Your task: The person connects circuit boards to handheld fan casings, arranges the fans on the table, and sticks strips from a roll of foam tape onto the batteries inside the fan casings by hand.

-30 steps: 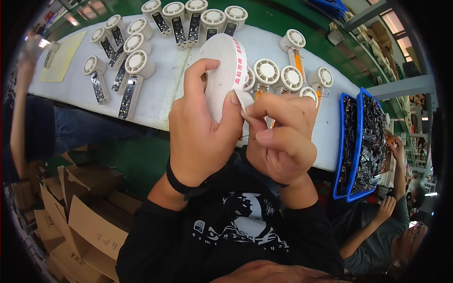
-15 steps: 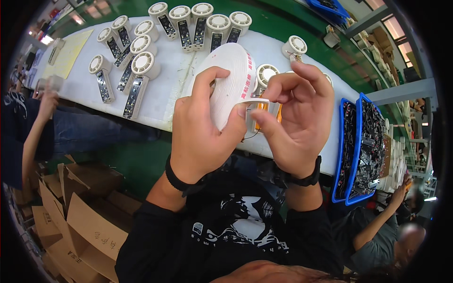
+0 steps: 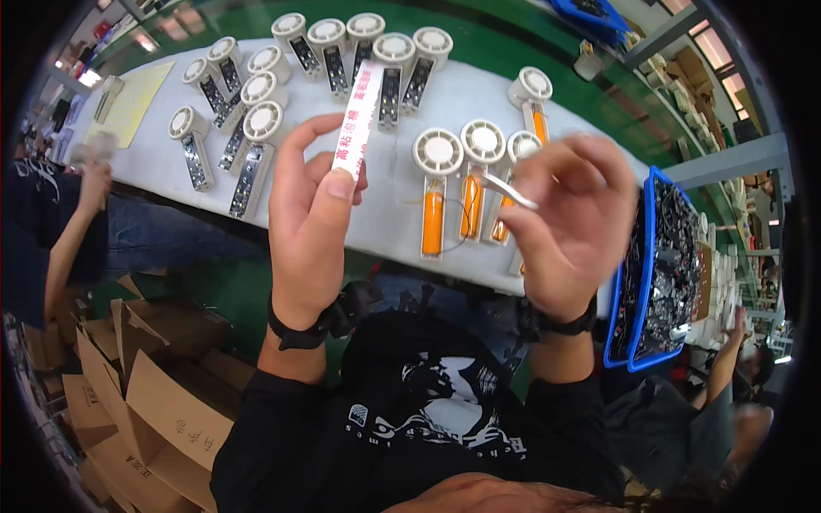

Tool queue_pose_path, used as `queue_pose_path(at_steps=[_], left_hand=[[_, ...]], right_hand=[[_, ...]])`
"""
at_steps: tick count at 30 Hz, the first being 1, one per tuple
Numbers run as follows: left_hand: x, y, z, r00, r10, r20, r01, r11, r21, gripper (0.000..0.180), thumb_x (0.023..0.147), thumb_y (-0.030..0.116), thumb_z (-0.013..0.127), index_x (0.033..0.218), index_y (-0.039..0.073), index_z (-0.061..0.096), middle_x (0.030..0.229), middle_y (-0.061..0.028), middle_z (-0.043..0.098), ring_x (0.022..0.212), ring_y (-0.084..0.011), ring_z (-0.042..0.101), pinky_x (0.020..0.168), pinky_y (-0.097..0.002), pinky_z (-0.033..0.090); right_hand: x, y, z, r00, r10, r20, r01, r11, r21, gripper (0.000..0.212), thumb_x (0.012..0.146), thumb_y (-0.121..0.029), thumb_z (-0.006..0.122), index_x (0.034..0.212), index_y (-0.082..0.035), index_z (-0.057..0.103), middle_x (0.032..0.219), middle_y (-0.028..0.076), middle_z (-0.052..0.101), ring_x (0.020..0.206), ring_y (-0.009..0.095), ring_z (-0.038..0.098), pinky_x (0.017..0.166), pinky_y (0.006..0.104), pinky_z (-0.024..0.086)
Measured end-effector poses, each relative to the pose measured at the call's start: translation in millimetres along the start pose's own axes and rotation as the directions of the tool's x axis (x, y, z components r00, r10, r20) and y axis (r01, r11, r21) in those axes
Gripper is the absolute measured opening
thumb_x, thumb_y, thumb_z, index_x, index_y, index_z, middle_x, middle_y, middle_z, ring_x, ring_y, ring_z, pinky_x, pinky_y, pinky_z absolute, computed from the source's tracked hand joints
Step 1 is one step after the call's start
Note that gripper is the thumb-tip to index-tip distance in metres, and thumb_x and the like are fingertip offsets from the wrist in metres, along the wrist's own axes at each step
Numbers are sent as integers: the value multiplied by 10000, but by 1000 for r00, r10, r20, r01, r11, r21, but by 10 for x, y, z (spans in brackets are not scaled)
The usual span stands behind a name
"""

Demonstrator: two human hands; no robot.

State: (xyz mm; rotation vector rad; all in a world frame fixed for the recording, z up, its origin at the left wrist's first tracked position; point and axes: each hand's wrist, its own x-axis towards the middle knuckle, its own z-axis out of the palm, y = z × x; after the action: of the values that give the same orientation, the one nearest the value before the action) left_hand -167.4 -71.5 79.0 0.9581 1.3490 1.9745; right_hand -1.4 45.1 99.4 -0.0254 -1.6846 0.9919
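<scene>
My left hand (image 3: 306, 227) is closed on a roll of white foam tape (image 3: 357, 124), turned edge-on so that pink print shows along its rim. To the right, my right hand (image 3: 577, 227), slightly blurred, pinches a short curved strip of white tape (image 3: 511, 191) between thumb and fingers, apart from the roll. Beneath the strip, several white round-headed devices (image 3: 438, 152) lie on the table, their handles open to show orange battery cells (image 3: 433, 224) and thin wires. My right hand partly hides the rightmost ones.
More round-headed devices (image 3: 262, 121) with dark circuit boards lie across the white table (image 3: 333, 218) at left and back. Blue bins (image 3: 640, 350) of small dark parts stand at right. Cardboard boxes (image 3: 171, 410) fill the lower left. Co-workers sit on both sides.
A strip of tape has come off the roll into my right hand. My hands have moved apart, and the roll has turned edge-on and shifted left, uncovering the devices with orange cells.
</scene>
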Motion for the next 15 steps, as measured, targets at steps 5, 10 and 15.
queue_pose_path(at_steps=[5,10,15], left_hand=[[7,-131,-123,993,113,19,-113,992,49,596,948,287,591,1415,-36,406,959,-64,631,856,-94,508,798,-248,417],[-14,-260,-33,991,129,19,-130,979,155,641,935,343,581,1415,-44,406,999,-94,637,890,-126,528,838,-272,424],[-23,-282,-48,992,42,121,-65,979,191,685,943,413,546,1417,-60,404,1007,-86,607,919,-139,517,865,-282,410]], right_hand=[[-98,-141,-68,752,586,301,-525,810,-263,462,805,99,740,1194,-42,533,904,51,643,786,100,521,689,239,410],[-196,-33,7,529,805,268,-644,587,-491,356,811,65,750,1108,-16,571,886,27,682,615,49,457,584,214,371],[-187,48,88,488,826,281,-628,556,-544,331,812,53,746,1084,-10,567,884,40,707,555,61,428,531,244,361]])
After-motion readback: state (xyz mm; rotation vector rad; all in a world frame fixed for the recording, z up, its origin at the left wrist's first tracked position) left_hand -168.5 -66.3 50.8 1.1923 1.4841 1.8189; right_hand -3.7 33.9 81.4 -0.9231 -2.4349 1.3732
